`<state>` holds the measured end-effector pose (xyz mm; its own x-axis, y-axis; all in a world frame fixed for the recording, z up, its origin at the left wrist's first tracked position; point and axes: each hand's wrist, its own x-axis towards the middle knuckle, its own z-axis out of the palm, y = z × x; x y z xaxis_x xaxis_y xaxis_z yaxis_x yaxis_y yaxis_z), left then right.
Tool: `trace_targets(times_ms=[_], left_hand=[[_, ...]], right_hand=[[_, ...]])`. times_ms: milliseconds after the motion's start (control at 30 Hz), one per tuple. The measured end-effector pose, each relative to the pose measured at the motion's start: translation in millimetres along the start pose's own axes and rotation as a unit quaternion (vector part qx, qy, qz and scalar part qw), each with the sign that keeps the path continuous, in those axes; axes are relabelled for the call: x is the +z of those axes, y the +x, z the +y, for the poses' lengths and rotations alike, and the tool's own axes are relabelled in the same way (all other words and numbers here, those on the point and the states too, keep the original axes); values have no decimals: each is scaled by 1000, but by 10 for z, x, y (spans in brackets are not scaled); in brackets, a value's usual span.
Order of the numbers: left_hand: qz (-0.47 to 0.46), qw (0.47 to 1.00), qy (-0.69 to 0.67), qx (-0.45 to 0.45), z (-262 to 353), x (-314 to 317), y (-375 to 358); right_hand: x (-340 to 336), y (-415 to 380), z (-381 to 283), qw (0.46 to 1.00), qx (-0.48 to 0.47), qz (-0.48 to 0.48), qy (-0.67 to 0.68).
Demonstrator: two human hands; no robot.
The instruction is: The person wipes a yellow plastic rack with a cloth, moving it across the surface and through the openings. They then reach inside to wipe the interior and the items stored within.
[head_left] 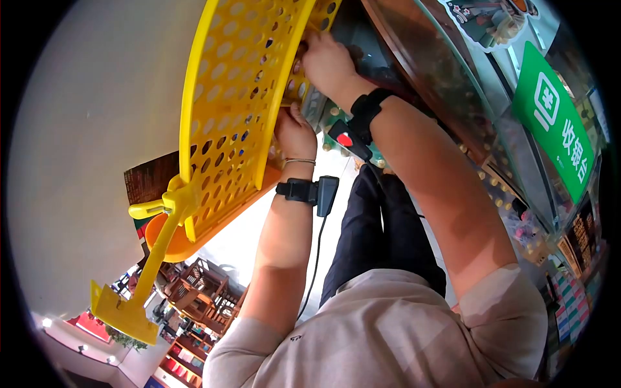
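A yellow perforated plastic basket (233, 110) is tipped on its side at the upper left. It is nested in an orange basket (169, 244), of which only the rim shows. My left hand (294, 134) grips the yellow basket's lower rim, thumb side against the plastic. My right hand (326, 61) is higher up, fingers curled over the same rim near the basket's corner. Both wrists carry black bands with small devices. A yellow handle (139, 284) hangs loose from the basket's end. What lies inside the basket is hidden.
A glass-fronted counter (446, 77) with a green sign (556, 123) runs along the right. My dark trousers (381, 233) and light shirt fill the lower middle. Wooden shelves with goods (200, 291) stand at the lower left, beside a pale wall (97, 116).
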<state>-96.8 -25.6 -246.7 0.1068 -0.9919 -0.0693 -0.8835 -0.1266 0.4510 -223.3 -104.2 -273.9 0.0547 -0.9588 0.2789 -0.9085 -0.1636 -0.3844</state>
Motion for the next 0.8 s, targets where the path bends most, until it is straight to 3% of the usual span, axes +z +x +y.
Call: trace_targets(times_ms=[67, 200, 300, 533, 633, 733, 800], left_hand=[[3, 1000, 0, -4, 3, 14, -6], [9, 999, -28, 14, -1, 12, -17], [13, 999, -28, 27, -27, 15, -7], [10, 999, -44, 25, -40, 25, -5], [4, 999, -35, 26, -34, 12, 11], [9, 1000, -19, 17, -33, 22, 1], [12, 1000, -11, 12, -14, 25, 11]], right_hand=[[15, 78, -4, 995, 56, 79, 33], [-31, -157, -144, 994, -72, -72, 32], [-57, -243, -198, 980, -86, -56, 173], [211, -138, -95, 974, -158, -51, 151], [-169, -2, 19, 954, -234, -174, 73], [-232, 82, 21, 945, -183, -261, 77], [-73, 81, -78, 967, -86, -203, 129]])
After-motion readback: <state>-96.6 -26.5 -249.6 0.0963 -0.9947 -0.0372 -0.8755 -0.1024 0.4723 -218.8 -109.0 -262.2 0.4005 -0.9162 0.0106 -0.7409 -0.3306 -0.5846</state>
